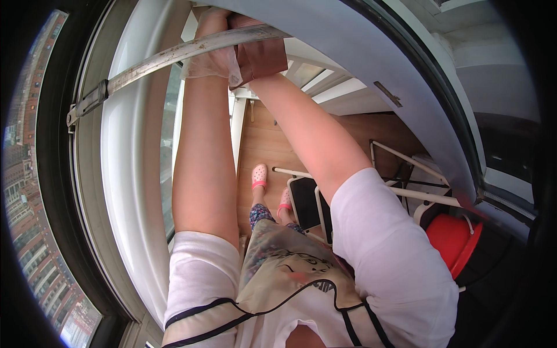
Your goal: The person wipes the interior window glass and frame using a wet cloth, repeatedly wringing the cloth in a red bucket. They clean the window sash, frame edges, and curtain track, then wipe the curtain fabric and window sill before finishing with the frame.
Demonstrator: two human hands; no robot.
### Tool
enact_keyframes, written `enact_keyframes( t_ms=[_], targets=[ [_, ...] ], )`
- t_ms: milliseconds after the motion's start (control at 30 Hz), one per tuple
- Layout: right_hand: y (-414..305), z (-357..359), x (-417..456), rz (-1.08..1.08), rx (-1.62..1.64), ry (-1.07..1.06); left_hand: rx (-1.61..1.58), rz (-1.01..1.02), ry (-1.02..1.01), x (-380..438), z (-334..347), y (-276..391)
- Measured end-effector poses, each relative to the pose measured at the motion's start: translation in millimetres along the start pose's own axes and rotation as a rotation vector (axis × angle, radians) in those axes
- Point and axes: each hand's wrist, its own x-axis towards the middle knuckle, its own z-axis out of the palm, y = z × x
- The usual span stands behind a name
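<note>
Both arms reach up to the top of the view, past a worn metal window stay (187, 51) that crosses in front of the hands. My left hand (212, 32) wears a loose translucent plastic glove; its fingers are largely hidden by the bar and glare. A brownish-pink covering, a glove or cloth, (263, 56) surrounds my right hand (252, 32), whose fingers cannot be made out. The two hands are close together beside the open window's frame (348, 56). Whether either one grips anything is not visible.
A folding step stool (304, 200) stands on the wooden floor (261, 139) near pink clogs (259, 174). A red bucket (452, 243) is at the right. A white window frame (126, 143) curves along the left, with buildings outside. A small brush-like tool (252, 111) lies on the floor ahead.
</note>
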Motion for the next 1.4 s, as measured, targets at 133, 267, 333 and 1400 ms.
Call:
enact_keyframes(
  t_ms=[133, 267, 333, 1400],
  targets=[
    [14.9, -47.6, -0.4, -0.031, 0.192, -0.241, -0.045, -0.049, 0.009, 2.6, -6.0, -17.3],
    [109.1, -65.2, -53.3, -0.063, -0.017, -0.456, -0.087, -0.114, -0.008, 6.5, -0.2, -43.0],
    [166.2, -88.1, -83.8, -0.050, -0.177, -0.534, -0.107, -0.138, -0.021, 10.5, 1.5, -54.1],
    [84.5, -369.9, -262.8, 0.979, 0.307, -1.013, 1.790, 0.429, -0.242, -6.3, 101.3, -251.7]
  ],
)
